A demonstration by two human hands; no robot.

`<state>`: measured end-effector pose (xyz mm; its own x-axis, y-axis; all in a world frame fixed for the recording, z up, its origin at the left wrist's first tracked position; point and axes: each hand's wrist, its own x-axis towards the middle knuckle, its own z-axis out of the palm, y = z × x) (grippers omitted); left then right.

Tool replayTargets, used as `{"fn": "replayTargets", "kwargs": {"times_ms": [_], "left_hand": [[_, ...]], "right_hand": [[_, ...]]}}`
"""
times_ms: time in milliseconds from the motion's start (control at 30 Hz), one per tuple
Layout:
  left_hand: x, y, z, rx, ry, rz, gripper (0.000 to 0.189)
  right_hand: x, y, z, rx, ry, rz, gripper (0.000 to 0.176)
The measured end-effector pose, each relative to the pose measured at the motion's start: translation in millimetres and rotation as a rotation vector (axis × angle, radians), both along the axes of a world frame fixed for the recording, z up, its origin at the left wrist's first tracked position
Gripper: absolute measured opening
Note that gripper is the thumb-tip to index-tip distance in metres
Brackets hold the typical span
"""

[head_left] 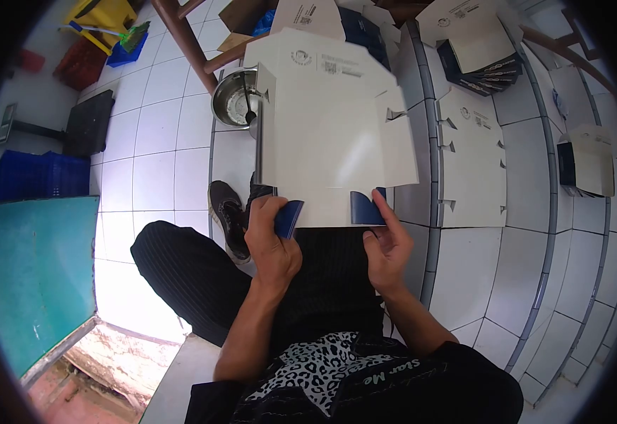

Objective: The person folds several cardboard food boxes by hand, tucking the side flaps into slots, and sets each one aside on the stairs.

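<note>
A flat white cardboard box blank (329, 134) with small print near its far edge lies in front of me over my lap. Its near corner tabs are folded up and show a dark blue outer side. My left hand (271, 230) is closed on the near left corner, its fingers at the blue tab. At the near right corner, my right hand (389, 244) pinches the other blue tab between thumb and fingers. The left side panel stands partly raised. Part of the fingers is hidden behind the cardboard.
On the tiled step at right lies another flat blank (471, 162). Beyond it sit stacked blue-and-white boxes (481, 67), with more boxes (587, 162) farther right. A metal pot (232, 99) with a dark handle stands left of the blank. A blue crate (43, 175) sits far left.
</note>
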<state>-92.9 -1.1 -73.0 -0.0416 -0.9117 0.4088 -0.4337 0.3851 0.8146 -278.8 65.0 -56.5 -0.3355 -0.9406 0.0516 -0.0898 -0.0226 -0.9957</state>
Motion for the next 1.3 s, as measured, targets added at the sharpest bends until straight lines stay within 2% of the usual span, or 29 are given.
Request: {"fn": "replayTargets", "kwargs": {"times_ms": [33, 133, 233, 567, 633, 733, 767, 833, 867, 933, 967, 1033, 1067, 1133, 1167, 1267, 1300], "left_hand": [[2, -1, 6, 0.035, 0.003, -0.049, 0.038], [-2, -1, 9, -0.064, 0.045, 0.031, 0.052], [-9, -5, 21, 0.061, -0.047, 0.047, 0.06], [6, -5, -5, 0.091, -0.383, -0.116, 0.062], [8, -9, 1, 0.086, -0.429, -0.152, 0.06], [4, -9, -2, 0.154, -0.111, -0.038, 0.045], [2, -9, -4, 0.28, 0.115, 0.029, 0.039], [-2, -10, -8, 0.525, 0.573, 0.164, 0.031], [-1, -13, -7, 0.501, 0.576, 0.171, 0.029], [7, -22, -3, 0.449, 0.58, 0.189, 0.024], [11, -25, -2, 0.517, 0.552, 0.18, 0.023], [20, -28, -2, 0.657, 0.49, 0.164, 0.02], [22, -30, -5, 0.581, 0.477, 0.172, 0.019], [24, -33, -15, 0.435, 0.449, 0.185, 0.018], [28, -33, -16, 0.458, 0.392, 0.163, 0.018], [41, -37, -16, 0.506, 0.213, 0.111, 0.018], [43, -39, -11, 0.512, 0.142, 0.111, 0.018]], "right_hand": [[-3, 1, 1, 0.003, -0.005, 0.011, 0.067], [2, 3, 6, -0.002, -0.031, 0.04, 0.07], [13, 8, 16, -0.011, -0.006, 0.06, 0.073], [8, 20, 4, 0.105, 0.116, 0.112, 0.075], [9, 18, 4, 0.094, 0.192, 0.06, 0.069], [9, 14, 1, 0.087, 0.182, -0.006, 0.056], [10, 14, 0, 0.087, 0.158, -0.025, 0.051], [2, 19, 9, 0.325, 0.279, 0.078, 0.043], [-1, 21, 15, 0.444, 0.339, 0.131, 0.04], [-4, 19, 24, 0.457, 0.485, 0.191, 0.04], [-5, 18, 29, 0.461, 0.558, 0.223, 0.04], [-7, 20, 36, 0.523, 0.43, 0.384, 0.044], [-7, 19, 40, 0.549, 0.363, 0.463, 0.047], [-4, 15, 59, 0.63, 0.449, 0.729, 0.05], [-2, 12, 70, 0.67, 0.491, 0.861, 0.052], [-7, -7, 98, 0.668, 0.482, 1.045, 0.054], [-8, -16, 104, 0.661, 0.338, 0.936, 0.05]]}}
